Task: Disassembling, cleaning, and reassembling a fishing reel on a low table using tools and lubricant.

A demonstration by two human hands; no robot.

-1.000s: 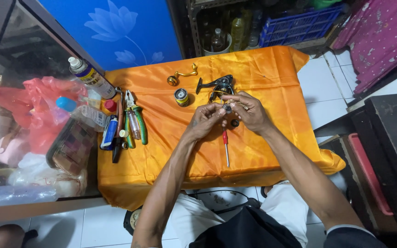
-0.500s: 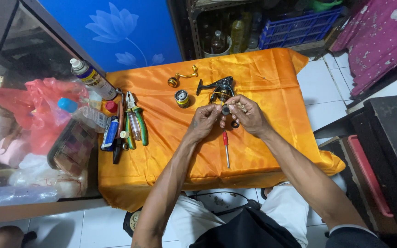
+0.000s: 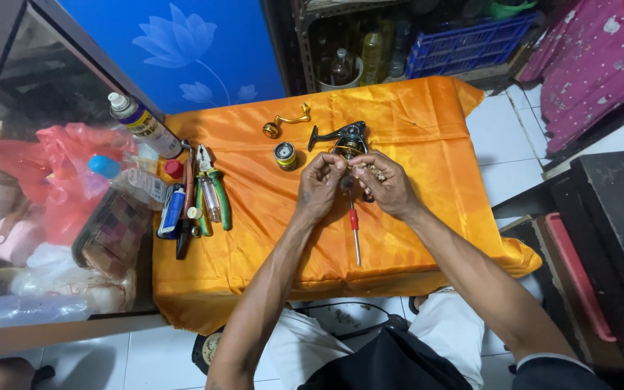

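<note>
Orange-clothed worktop (image 3: 427, 137) looks unchanged over the last second: left hand (image 3: 321, 186) and right hand (image 3: 388, 186) remain pinched together on a small part (image 3: 348, 165) just before the reel (image 3: 344, 139), above the screwdriver (image 3: 355, 230).

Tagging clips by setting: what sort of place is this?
Likely a small home or shop repair bench: fishing reel body and loose handle on an orange cloth, pliers, spray can, tiled floor.

Tools (image 3: 207, 195) left (bare cloth (image 3: 435, 137) right)
</note>
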